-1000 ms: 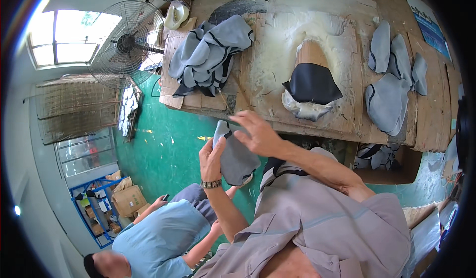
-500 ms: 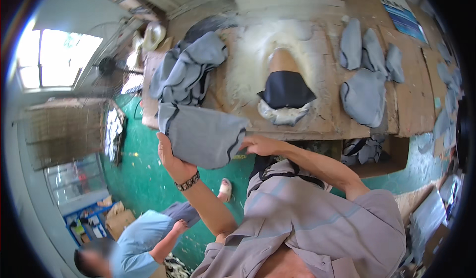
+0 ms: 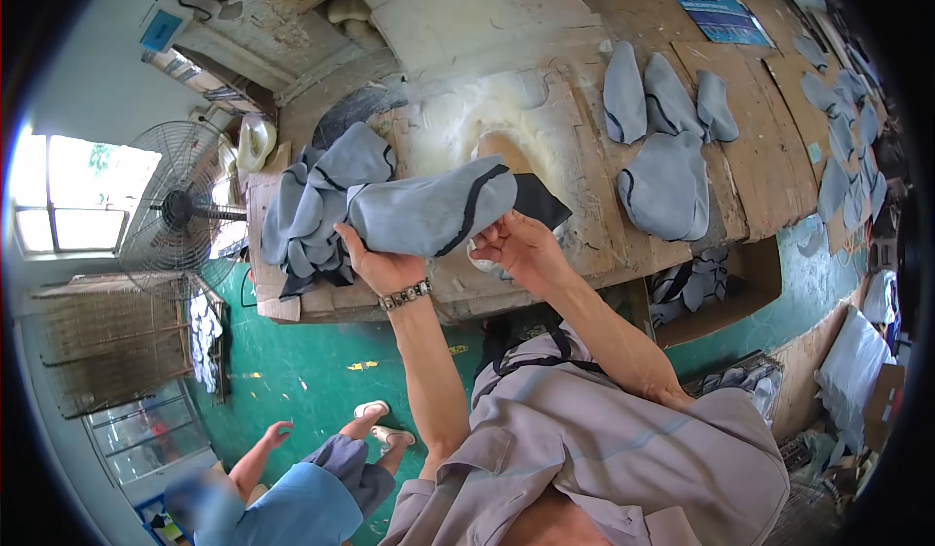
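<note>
A grey fabric piece (image 3: pixel 414 215), pouch-like with a black band near its right end, is held up over the bench's front edge. My left hand (image 3: pixel 385 271) grips its left end from below, thumb up along the side, other fingers partly hidden. The fingers of my right hand (image 3: pixel 524 252) are curled together at the black-banded end. Behind the fabric stands a tan rounded form (image 3: pixel 500 145) with a black cover (image 3: pixel 539 203) over its near part; the fabric hides much of both. White powdery residue (image 3: pixel 467 98) surrounds the form.
A heap of similar grey pieces (image 3: pixel 302 195) lies on the bench at left. Several more grey pieces (image 3: pixel 667 190) rest on cardboard at right, above an open box (image 3: pixel 765 293) of pieces. A fan (image 3: pixel 175 205) stands far left; a person in blue (image 3: pixel 302 502) is at lower left.
The grey piece has moved up and to the right, now in front of the form. My right hand has risen with its banded end. The person in blue has shifted, and my view has turned.
</note>
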The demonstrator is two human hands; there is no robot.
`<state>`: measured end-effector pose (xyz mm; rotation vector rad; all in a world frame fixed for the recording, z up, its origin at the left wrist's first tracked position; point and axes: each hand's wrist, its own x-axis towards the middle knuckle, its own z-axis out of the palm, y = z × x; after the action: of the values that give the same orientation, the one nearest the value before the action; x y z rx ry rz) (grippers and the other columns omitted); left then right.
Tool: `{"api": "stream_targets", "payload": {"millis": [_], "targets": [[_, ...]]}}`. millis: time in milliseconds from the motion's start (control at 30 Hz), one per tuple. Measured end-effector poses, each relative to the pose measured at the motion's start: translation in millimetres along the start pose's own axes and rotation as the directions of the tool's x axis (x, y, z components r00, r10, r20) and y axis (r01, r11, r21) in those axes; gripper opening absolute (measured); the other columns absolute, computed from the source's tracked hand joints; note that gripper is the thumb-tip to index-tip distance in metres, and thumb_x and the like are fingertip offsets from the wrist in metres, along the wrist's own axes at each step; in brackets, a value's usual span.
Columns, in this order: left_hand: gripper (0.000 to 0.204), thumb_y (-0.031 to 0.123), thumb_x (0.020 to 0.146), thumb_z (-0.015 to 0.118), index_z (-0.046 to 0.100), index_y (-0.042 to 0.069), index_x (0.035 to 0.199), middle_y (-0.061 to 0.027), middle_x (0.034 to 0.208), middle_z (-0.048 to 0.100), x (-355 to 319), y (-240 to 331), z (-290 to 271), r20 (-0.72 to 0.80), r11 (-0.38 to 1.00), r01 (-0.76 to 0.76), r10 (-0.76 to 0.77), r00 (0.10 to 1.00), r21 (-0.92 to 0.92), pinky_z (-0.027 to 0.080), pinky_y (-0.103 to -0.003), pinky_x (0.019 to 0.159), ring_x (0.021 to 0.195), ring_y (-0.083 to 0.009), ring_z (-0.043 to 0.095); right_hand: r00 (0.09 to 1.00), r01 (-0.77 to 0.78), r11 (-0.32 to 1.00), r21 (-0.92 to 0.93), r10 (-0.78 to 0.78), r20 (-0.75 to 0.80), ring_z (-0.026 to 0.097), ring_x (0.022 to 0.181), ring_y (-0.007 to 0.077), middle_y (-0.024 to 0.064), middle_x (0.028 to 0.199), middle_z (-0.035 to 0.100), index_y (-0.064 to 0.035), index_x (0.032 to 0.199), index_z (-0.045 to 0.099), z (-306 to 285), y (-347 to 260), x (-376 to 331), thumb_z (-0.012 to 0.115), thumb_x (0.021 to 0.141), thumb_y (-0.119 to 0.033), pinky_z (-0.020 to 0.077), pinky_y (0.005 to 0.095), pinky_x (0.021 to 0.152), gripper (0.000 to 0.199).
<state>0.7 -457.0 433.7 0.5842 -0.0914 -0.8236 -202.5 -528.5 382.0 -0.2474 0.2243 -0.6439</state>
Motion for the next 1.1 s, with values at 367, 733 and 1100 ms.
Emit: {"api": "stream_targets", "payload": {"millis": [367, 733, 1100], "targets": [[0.058, 0.056, 0.102, 0.053, 0.061, 0.007, 0.133, -0.0106, 0.130, 0.068, 1.2, 33.4, -28.9, -0.163, 0.998, -0.045, 0.050, 0.985, 0.032, 0.050, -0.051, 0.105, 0.122, -0.0318, 0.063, 0.973, -0.031, 0.822, -0.569, -0.106, -0.206, 0.050, 0.055, 0.0142, 0.0018, 0.060, 0.043, -0.0081, 0.073, 0.046, -12.0, 1.2, -49.6, 0.051, 0.109, -0.037, 0.0505, 0.0336, 0.053, 0.046], [0.061, 0.056, 0.102, 0.054, 0.058, 0.006, 0.136, -0.0123, 0.136, 0.064, -5.1, 41.9, -15.0, -0.083, 0.995, 0.001, 0.007, 0.996, 0.101, 0.045, -0.055, 0.110, 0.127, -0.0344, 0.060, 0.840, -0.420, -0.204, -0.885, -0.456, -0.294, 0.062, 0.063, 0.0406, 0.0224, 0.067, 0.060, -0.0035, 0.079, 0.062, -252.3, -0.4, -264.6, 0.068, 0.093, -0.021, 0.0486, 0.0431, 0.058, 0.023], [0.056, 0.056, 0.101, 0.056, 0.062, 0.009, 0.131, -0.0093, 0.126, 0.069, 3.8, 1.7, -6.9, -0.033, 0.990, 0.122, -0.120, 0.992, 0.071, 0.050, -0.050, 0.103, 0.118, -0.0305, 0.064, 0.683, -0.730, -0.459, -0.507, -0.535, -0.497, 0.069, 0.076, 0.0441, 0.0205, 0.077, 0.071, -0.0007, 0.076, 0.068, -216.3, -5.9, -246.0, 0.051, 0.101, -0.033, 0.0542, 0.0548, 0.071, 0.044]]}}
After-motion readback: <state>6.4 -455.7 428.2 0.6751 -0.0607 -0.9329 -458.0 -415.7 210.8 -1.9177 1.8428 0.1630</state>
